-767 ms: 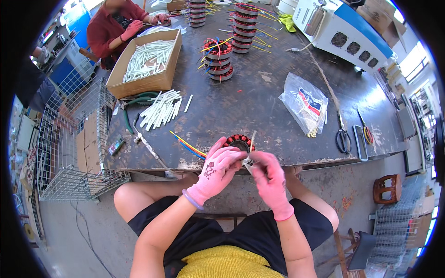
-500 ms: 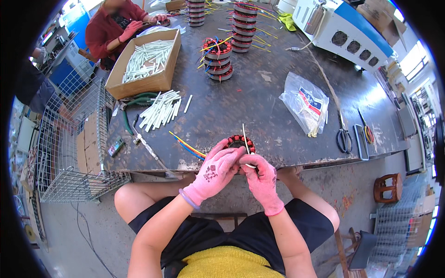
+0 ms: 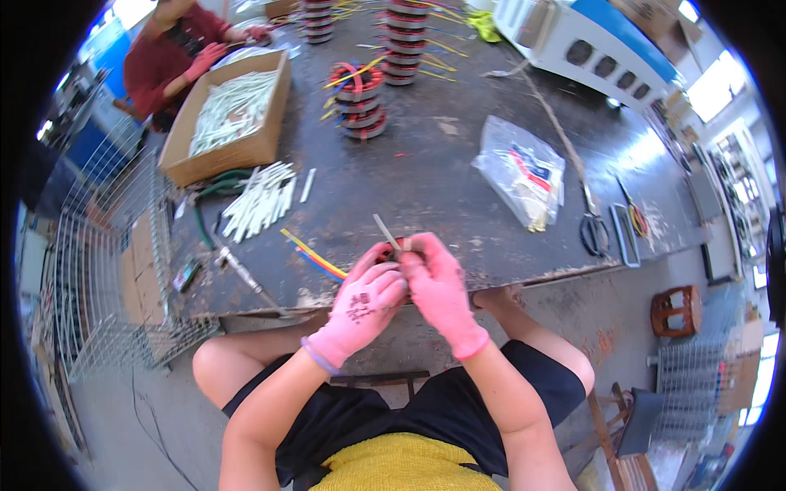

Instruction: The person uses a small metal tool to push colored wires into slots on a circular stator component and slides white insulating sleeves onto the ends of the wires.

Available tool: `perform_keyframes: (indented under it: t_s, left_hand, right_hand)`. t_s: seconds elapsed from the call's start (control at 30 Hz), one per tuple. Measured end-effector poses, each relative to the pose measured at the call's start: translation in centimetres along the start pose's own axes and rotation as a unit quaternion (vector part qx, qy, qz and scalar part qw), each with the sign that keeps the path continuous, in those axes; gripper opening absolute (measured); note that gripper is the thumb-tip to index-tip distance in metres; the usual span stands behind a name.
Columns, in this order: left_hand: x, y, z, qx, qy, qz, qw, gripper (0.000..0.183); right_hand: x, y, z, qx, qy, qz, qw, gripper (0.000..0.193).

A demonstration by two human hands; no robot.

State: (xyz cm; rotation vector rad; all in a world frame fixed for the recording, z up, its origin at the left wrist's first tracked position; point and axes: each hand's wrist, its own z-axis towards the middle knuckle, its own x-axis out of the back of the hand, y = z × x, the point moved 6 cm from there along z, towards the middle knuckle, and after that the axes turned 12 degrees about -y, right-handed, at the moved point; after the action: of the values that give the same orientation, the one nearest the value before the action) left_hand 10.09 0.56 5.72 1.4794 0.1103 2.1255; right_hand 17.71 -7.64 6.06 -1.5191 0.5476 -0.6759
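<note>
Head view, frame centre: your left hand (image 3: pixel 364 303) closes on a wound ring (image 3: pixel 388 255), seemingly unfinished, and your right hand (image 3: pixel 437 288) apparently pinches a pale strip (image 3: pixel 386 230).

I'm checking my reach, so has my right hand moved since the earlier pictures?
Yes. Judged against the worktable's front edge, your pink-gloved right hand has moved forward, farther in over the tabletop.

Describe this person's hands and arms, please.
The left hand wears a pink glove with dark markings on its back and a purple wrist band; the right hand wears another, edged in brighter pink. No sleeves cover the forearms.
</note>
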Motion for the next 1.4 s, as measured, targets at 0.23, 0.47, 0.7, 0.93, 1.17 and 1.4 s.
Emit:
perform_keyframes:
  t_s: [0.23,0.47,0.7,0.93,1.17,1.4]
  left_hand:
    - [0.8,0.2,0.4,-0.007,-0.051,-0.003,0.999,0.033]
    - [1.3,0.7,0.5,-0.009,-0.07,-0.014,0.997,0.039]
    - [1.5,0.5,0.7,-0.008,-0.076,0.022,0.997,0.031]
    - [1.9,0.1,0.5,0.002,-0.095,0.039,0.995,0.032]
    - [1.8,0.4,0.7,0.011,-0.091,0.027,0.995,0.031]
    - [1.6,0.1,0.2,0.009,-0.074,0.018,0.997,0.031]
  right_hand:
    - [2.1,1.3,0.1,-0.043,-0.076,0.124,0.988,0.012]
    - [22.2,1.0,-4.1,0.024,0.234,-0.487,0.841,0.014]
    - [25.2,3.9,-1.9,0.024,0.136,-0.666,0.733,0.018]
    - [23.7,3.7,-3.7,0.045,0.123,-0.68,0.721,0.019]
    - [24.0,3.5,-4.3,0.056,0.102,-0.696,0.709,0.022]
    - [23.6,2.8,-5.0,0.052,0.101,-0.705,0.7,0.027]
